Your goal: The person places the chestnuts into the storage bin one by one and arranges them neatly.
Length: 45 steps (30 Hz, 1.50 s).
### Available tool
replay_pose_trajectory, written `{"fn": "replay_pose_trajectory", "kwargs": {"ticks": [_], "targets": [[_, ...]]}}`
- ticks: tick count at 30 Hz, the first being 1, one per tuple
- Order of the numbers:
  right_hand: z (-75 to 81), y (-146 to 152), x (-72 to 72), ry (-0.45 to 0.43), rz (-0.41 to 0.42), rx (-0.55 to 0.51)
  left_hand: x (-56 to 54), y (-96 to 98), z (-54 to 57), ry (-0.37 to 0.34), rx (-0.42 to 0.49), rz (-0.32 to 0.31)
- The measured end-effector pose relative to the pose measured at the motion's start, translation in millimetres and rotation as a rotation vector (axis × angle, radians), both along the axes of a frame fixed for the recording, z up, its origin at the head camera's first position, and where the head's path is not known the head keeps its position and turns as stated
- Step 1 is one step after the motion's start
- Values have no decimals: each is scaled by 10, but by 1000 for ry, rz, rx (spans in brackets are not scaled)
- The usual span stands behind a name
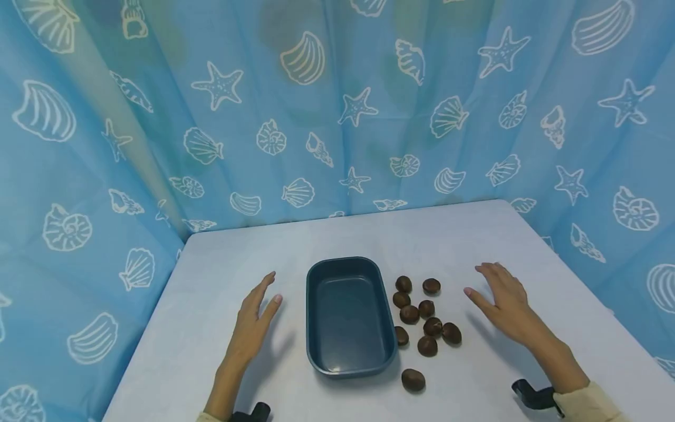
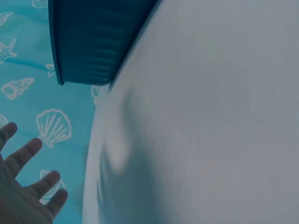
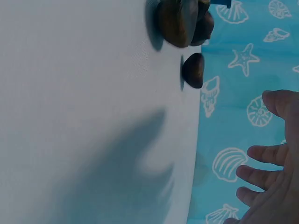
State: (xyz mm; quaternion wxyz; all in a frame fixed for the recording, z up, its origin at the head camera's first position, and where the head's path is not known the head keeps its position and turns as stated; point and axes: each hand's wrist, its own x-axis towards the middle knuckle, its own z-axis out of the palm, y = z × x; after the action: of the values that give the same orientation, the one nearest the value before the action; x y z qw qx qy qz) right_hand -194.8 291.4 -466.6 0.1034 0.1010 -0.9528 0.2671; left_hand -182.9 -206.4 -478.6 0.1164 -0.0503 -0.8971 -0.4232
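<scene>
Dark blue container on the white surface, nothing inside it. Ten brown chestnuts loose to its right, one by its near right corner, one so close to its right wall that contact can't be told. Left hand raised left of the container, right hand beyond the chestnuts to its right; both spread, holding nothing. Chestnuts probably light, hard, smooth, apt to roll; best pinched across the rounded sides. Container looks stiff; rim gives hold.

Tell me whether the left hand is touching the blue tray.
Apart. The head view shows a strip of white table between the left hand and the blue tray.
</scene>
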Motion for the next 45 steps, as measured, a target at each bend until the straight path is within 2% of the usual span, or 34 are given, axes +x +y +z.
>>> {"fn": "replay_pose_trajectory", "kwargs": {"ticks": [3, 6, 15, 17, 20, 23, 25, 32, 33, 41, 45], "targets": [[22, -35, 22, 15, -10, -26, -8, 35, -15, 8, 90, -18], [31, -61, 53, 22, -28, -43, -23, 72, -45, 8, 142, -49], [25, -81, 166, -17, -37, -89, -54, 205, -143, 7, 326, -92], [7, -82, 187, -19, -43, -97, -45, 248, -112, -13, 368, -108], [-12, -88, 214, -22, -50, -107, 15, 316, 17, -49, 430, -125], [-25, -99, 238, -23, -51, -114, 90, 374, 156, -73, 454, -128], [-33, -103, 252, -19, -52, -120, 112, 398, 193, -80, 460, -128], [-54, -109, 306, -30, -72, -135, -57, 374, -167, -61, 492, -122], [-57, -113, 311, -29, -74, -135, -60, 371, -190, -52, 492, -123], [-86, -181, 356, -42, -77, -157, -54, 369, -251, -52, 506, -160], [-90, -227, 384, -31, -74, -165, -43, 384, -268, -58, 485, -163]]}}
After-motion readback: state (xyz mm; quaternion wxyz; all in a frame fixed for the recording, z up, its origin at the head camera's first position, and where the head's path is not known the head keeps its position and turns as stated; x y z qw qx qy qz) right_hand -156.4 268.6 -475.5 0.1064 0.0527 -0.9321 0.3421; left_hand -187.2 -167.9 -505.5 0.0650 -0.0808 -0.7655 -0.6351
